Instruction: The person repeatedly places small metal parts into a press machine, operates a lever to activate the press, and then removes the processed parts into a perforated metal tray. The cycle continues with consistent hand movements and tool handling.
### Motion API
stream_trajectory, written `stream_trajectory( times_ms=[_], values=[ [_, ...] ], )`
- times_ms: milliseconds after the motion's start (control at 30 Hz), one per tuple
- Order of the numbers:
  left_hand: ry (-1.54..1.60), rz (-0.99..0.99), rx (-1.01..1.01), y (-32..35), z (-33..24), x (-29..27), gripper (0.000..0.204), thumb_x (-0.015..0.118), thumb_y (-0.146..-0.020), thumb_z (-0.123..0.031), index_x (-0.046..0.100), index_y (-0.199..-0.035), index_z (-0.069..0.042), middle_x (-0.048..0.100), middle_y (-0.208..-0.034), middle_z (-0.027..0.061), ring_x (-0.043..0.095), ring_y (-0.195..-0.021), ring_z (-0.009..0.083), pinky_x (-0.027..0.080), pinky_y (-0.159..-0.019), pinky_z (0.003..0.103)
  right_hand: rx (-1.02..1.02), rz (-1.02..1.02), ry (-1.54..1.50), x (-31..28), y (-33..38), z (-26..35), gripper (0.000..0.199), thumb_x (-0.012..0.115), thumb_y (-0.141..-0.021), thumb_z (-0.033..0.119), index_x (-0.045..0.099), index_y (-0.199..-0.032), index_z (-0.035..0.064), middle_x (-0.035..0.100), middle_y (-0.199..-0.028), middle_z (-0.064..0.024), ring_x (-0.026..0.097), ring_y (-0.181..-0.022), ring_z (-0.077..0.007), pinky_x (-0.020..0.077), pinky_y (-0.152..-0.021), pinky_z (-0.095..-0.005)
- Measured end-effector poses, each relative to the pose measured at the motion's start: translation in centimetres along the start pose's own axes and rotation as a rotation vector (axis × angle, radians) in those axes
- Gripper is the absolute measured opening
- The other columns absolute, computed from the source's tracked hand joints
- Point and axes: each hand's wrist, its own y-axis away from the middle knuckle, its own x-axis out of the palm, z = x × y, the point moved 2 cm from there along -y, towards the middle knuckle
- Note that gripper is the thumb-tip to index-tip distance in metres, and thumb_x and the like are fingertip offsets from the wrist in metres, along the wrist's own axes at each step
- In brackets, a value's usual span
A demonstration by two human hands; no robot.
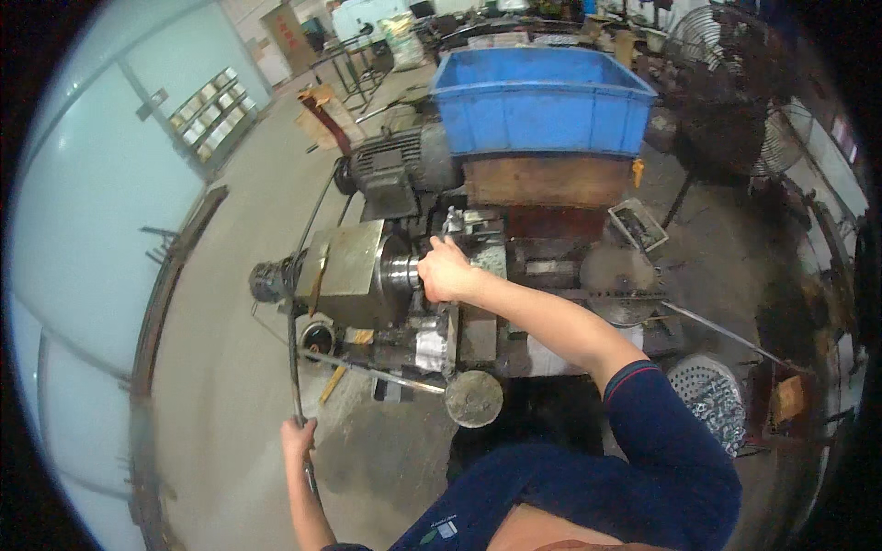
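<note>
A small lathe stands in front of me, with a boxy metal headstock and a shiny round spindle end on its right side. My right hand reaches across to that spindle end, fingers curled against it. What lies inside those fingers is hidden. Low on the left, my left hand is closed round a long dark bar, which runs up past the headstock's left end. A round metal handwheel sits at the lathe's near side, below my right forearm.
Behind the lathe are an electric motor and a big blue plastic bin on a wooden box. A perforated bowl of small metal parts is at right, near a thin metal rod. A large fan stands far right.
</note>
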Motion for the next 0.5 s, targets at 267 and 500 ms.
stream_trajectory(
  times_ms=[267,500],
  values=[
    [0.651,0.269,0.124,-2.1,1.7,1.1,0.023,0.054,-0.075,-0.002,0.053,-0.095,0.008,0.056,-0.065,0.0119,0.058,-0.055,0.0199,0.052,-0.052,0.032,0.065,-0.404,0.108,-13.9,5.8,-10.0,0.021,0.062,-0.051,0.025,0.067,-0.065,0.0105,0.055,-0.081,-0.0101,0.046,-0.085,-0.0299,0.0408,-0.076,-0.0399],
    [0.696,0.284,0.172,-3.0,0.9,1.6,0.031,0.055,-0.079,-0.009,0.047,-0.103,0.009,0.055,-0.066,0.012,0.057,-0.055,0.0217,0.051,-0.056,0.034,0.303,-0.954,0.142,-20.4,8.6,-17.9,0.049,0.061,-0.056,0.019,0.062,-0.104,0.0115,0.038,-0.128,-0.0209,0.045,-0.107,-0.0363,0.04,-0.09,-0.0407]
  ],
)
